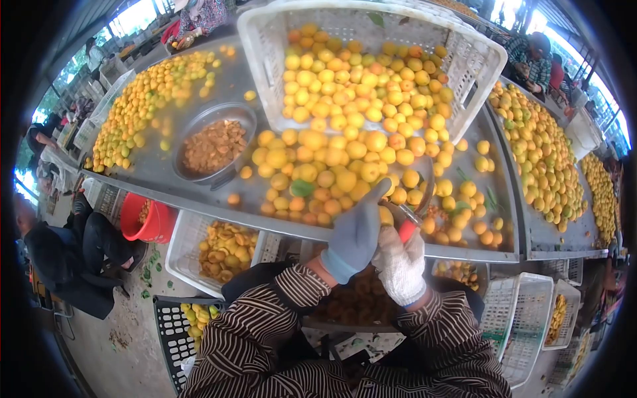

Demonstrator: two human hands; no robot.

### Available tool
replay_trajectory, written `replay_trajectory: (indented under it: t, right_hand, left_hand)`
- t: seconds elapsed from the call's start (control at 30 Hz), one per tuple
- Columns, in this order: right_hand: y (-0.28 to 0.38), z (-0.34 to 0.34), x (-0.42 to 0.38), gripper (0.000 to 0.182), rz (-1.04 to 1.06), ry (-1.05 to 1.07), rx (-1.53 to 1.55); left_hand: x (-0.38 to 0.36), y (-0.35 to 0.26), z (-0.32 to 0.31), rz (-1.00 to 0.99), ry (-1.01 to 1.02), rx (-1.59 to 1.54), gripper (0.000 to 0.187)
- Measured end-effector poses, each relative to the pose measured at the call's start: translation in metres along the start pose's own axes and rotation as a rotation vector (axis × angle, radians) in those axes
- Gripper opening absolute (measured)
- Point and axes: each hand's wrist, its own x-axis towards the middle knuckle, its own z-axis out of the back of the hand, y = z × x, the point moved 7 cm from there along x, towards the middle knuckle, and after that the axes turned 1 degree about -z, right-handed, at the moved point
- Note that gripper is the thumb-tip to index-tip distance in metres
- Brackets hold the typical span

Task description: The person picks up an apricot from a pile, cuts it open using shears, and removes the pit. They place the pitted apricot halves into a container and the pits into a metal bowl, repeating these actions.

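A yellow fruit (385,215) sits at the near edge of the table (199,192), held between both gloved hands just in front of the big fruit pile (332,166). The left hand (355,232), in a grey-blue glove, has its grip closed around the fruit from the left, fingers curled up over it. The right hand (400,262), in a white knit glove, has its grip shut on a red-handled tool (407,230) whose end meets the fruit; the tool's tip is too small to make out.

Beyond the pile, a white crate (265,40) lies tipped toward it, fruit spilling from its mouth onto the table. Left of the pile stands a round metal bowl (199,123) with brownish pieces inside, and farther left another spread of yellow fruit (142,99). Below the table edge, left of the hands, a white basket (182,249) holds cut orange pieces, with a red bucket (156,225) beside it. Right of the pile, a neighbouring table (551,232) carries more fruit.
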Motion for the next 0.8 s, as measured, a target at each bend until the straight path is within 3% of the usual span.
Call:
replay_trajectory:
  t: [0.1, 0.13, 0.2, 0.23, 0.3, 0.33, 0.4, 0.43, 0.47, 0.53, 0.57, 0.6, 0.63, 0.67, 0.73, 0.77, 0.8]
  right_hand:
    - [0.001, -0.003, 0.001, 0.036, 0.035, -0.074, 0.054]
    - [0.001, -0.003, 0.005, 0.032, 0.024, -0.078, 0.226]
    - [0.000, 0.001, 0.010, 0.029, 0.014, -0.085, 0.398]
    - [-0.006, 0.001, 0.014, 0.032, -0.085, -0.005, 0.558]
    - [-0.002, 0.002, 0.020, 0.046, -0.254, 0.124, 0.773]
    - [0.002, 0.008, 0.022, 0.046, -0.247, 0.122, 0.772]
    - [0.010, 0.002, 0.022, 0.052, -0.297, 0.309, 0.851]
    - [0.011, 0.004, 0.021, 0.057, -0.328, 0.244, 0.772]
    - [0.014, -0.001, 0.021, 0.057, -0.327, 0.243, 0.772]
    - [0.008, 0.006, 0.025, 0.054, -0.293, -0.062, 0.620]
    - [0.004, 0.014, 0.026, 0.042, -0.268, 0.000, 0.608]
    - [0.000, 0.021, 0.024, 0.042, -0.273, 0.000, 0.609]
    - [0.004, 0.026, 0.024, 0.037, -0.181, 0.044, 0.376]
    - [0.012, 0.024, 0.024, 0.033, -0.086, 0.086, 0.141]
    - [0.019, 0.023, 0.020, 0.024, -0.123, 0.029, 0.107]
    - [0.020, 0.022, 0.019, 0.024, -0.136, 0.054, 0.006]
    - [0.020, 0.020, 0.018, 0.024, -0.150, 0.077, -0.093]
  left_hand:
    - [0.000, -0.010, -0.001, -0.003, 0.035, 0.127, 0.048]
    - [0.001, -0.015, 0.001, -0.003, 0.037, 0.126, 0.048]
    - [-0.002, -0.004, -0.007, 0.266, 0.256, 0.129, 0.044]
    - [-0.001, -0.002, -0.010, 0.263, 0.258, 0.127, 0.044]
    - [0.008, -0.017, 0.002, -0.043, -0.008, -0.036, 0.040]
    - [0.011, -0.016, 0.005, -0.048, -0.005, -0.039, 0.040]
    - [0.015, -0.021, 0.013, -0.153, 0.057, -0.012, 0.036]
    - [0.016, -0.014, 0.008, 0.048, 0.141, -0.160, 0.035]
    - [0.015, 0.002, 0.009, 0.048, 0.142, -0.161, 0.035]
    - [-0.002, 0.039, -0.019, 0.427, 0.528, -1.581, 0.039]
    - [0.001, 0.021, -0.015, 0.431, 0.522, -1.581, 0.039]
    - [0.001, 0.014, -0.014, 0.542, 0.416, -1.335, 0.043]
    - [0.002, 0.007, -0.010, 0.640, 0.314, -1.084, 0.046]
    - [0.003, -0.003, -0.011, 0.640, 0.312, -1.084, 0.046]
    - [-0.001, -0.002, -0.003, 0.720, 0.139, -0.875, 0.051]
    - [-0.001, 0.003, -0.002, 0.720, 0.137, -0.877, 0.051]
    - [-0.005, 0.013, -0.008, 0.772, 0.267, -0.871, 0.049]
